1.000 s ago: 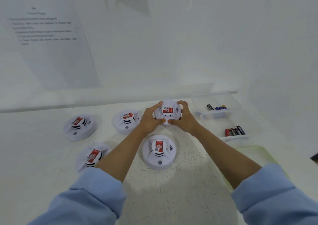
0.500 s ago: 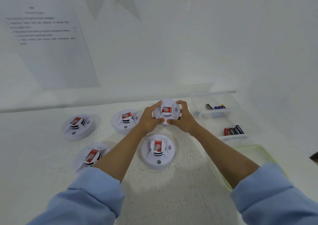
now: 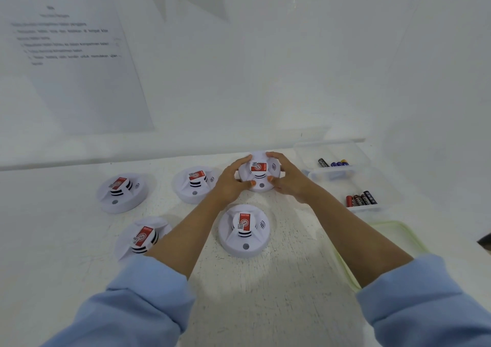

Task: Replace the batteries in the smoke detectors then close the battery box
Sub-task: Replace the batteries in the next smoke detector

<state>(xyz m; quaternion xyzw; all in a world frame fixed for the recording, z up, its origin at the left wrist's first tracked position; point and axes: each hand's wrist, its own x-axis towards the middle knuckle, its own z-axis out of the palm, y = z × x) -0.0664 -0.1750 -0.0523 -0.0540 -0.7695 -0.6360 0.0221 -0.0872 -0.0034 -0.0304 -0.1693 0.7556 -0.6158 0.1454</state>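
Several white round smoke detectors with red labels lie on the white table. My left hand [image 3: 230, 182] and my right hand [image 3: 288, 179] grip the far detector [image 3: 259, 170] from both sides, thumbs on its near rim. Another detector [image 3: 244, 231] sits just in front of it between my forearms. A clear battery box [image 3: 342, 172] stands to the right. Its far compartment holds black and blue batteries [image 3: 333, 162]. Red and black batteries [image 3: 361, 198] lie in the near compartment.
More detectors lie at the left: one far left [image 3: 121, 191], one near left [image 3: 142, 237], one beside my left hand [image 3: 195, 183]. The box's pale green lid [image 3: 390, 233] lies at the near right. A printed sheet [image 3: 77, 62] hangs on the wall.
The held detector has turned slightly between my hands, its label now more level. Both hands stay on it in about the same place.
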